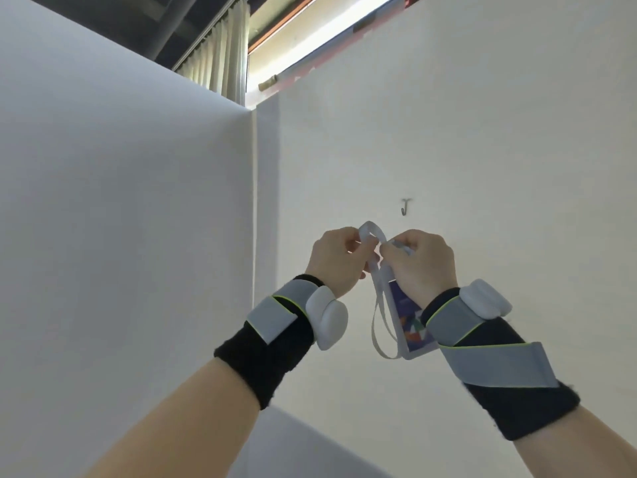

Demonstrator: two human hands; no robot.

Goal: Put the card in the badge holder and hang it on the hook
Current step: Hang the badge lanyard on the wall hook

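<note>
A small metal hook (406, 206) is fixed to the white wall, just above and between my raised hands. My left hand (336, 260) and my right hand (421, 263) both pinch the grey lanyard (370, 232), whose top loop sticks up between them a little below the hook. The clear badge holder (410, 326) hangs beneath my right hand, with a purple card with coloured shapes inside it. My right wrist hides part of the holder. A slack loop of lanyard dangles to the left of the holder.
White partition walls (138, 219) meet in a corner left of my hands. Above them are a curtain (224, 53) and a ceiling light strip (310, 39). Both wrists wear black bands with grey straps and white sensor pods.
</note>
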